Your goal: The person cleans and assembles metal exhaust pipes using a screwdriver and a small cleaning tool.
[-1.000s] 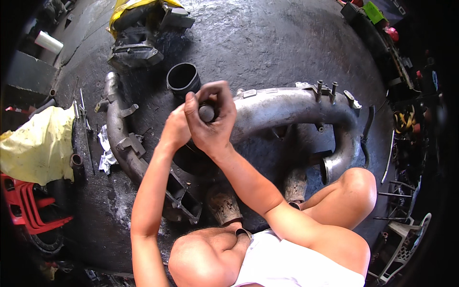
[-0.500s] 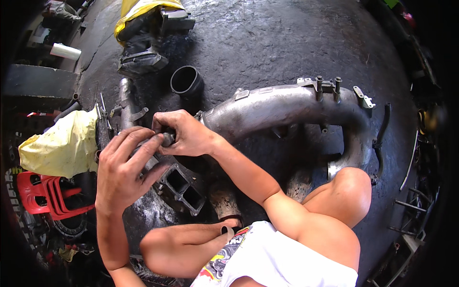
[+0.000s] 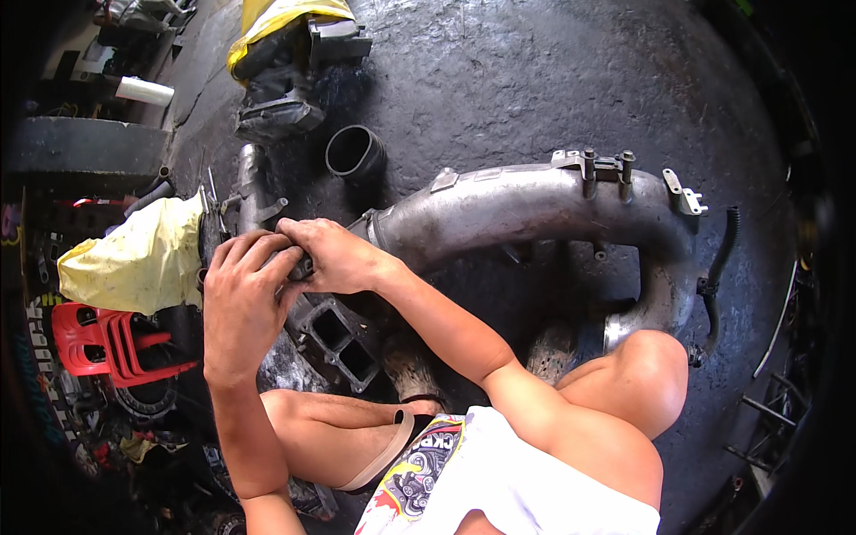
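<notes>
Over the left end of a big curved metal pipe [image 3: 526, 201], both my hands meet and curl around a small dark rounded part [image 3: 304, 267]. Most of that part is hidden by the fingers. My left hand [image 3: 250, 294] bends over it from the left, while my right hand [image 3: 337, 257] closes on it from the right, thumb and fingers pressed together. Just below the hands is a grey metal flange with two square openings [image 3: 343, 343]. A narrower metal pipe [image 3: 254, 187] with a side bracket lies beyond them.
A short black tube [image 3: 355, 152] stands on the dark floor. Behind it sits a machine part under a yellow cover [image 3: 276, 18]. To the left are a pale yellow bag [image 3: 134, 254] and a red plastic piece [image 3: 98, 343]. A black hose [image 3: 720, 267] lies at the right.
My hands have drawn closer together around the small part, and my left fingers now cover more of it. The whole view has shifted slightly.
</notes>
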